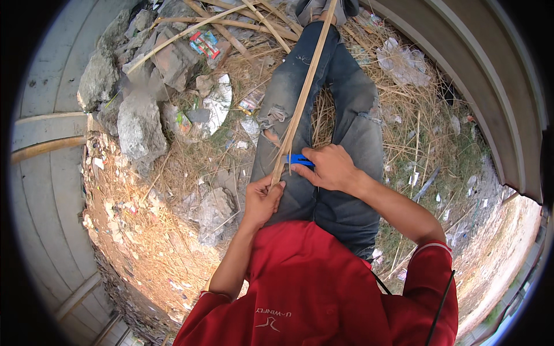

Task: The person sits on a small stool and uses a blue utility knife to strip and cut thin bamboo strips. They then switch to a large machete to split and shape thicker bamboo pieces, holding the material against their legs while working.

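Note:
A long, pale bamboo strip runs from between my feet, along my jeans, to my lap. My left hand is closed around its near end, thumb along the strip. In my right hand is a blue utility knife, its front end against the strip just beyond the left hand. Thin splinters stick out from the strip beside the knife. The blade itself is hidden or too small to make out.
Grey rocks and rubble lie to the left. Several bamboo pieces cross the ground at the far side. Dry straw and litter, with a crumpled clear plastic sheet, surround my legs. Curved-looking panels border the left, and a ribbed sheet the right.

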